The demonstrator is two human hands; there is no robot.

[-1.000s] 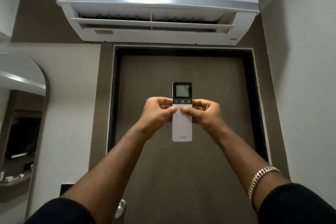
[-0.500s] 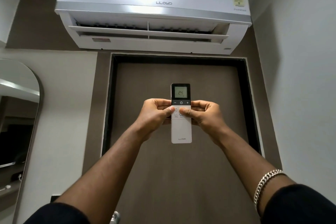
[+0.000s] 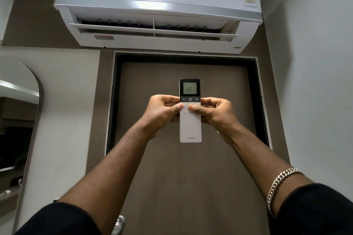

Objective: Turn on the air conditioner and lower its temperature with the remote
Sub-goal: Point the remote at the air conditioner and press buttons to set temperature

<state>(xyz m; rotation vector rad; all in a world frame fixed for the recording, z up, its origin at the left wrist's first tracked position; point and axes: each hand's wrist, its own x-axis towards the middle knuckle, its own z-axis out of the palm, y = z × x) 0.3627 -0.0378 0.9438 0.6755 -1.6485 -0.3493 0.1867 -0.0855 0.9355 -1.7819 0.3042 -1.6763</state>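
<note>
one white remote (image 3: 190, 128) sits dead centre, held upright, screen reading 22. left hand (image 3: 162, 113) grips it from 9 o'clock, right hand (image 3: 214, 113) from 3 o'clock, both thumbs on the small buttons, whose labels are too tiny to read. one air conditioner (image 3: 158, 9) at 12 o'clock, flap open, top edge cut off. behind the remote, one brown door (image 3: 191, 177). half a mirror (image 3: 17, 129) at 9 o'clock. one chain bracelet (image 3: 277, 185) on the right wrist.
</note>
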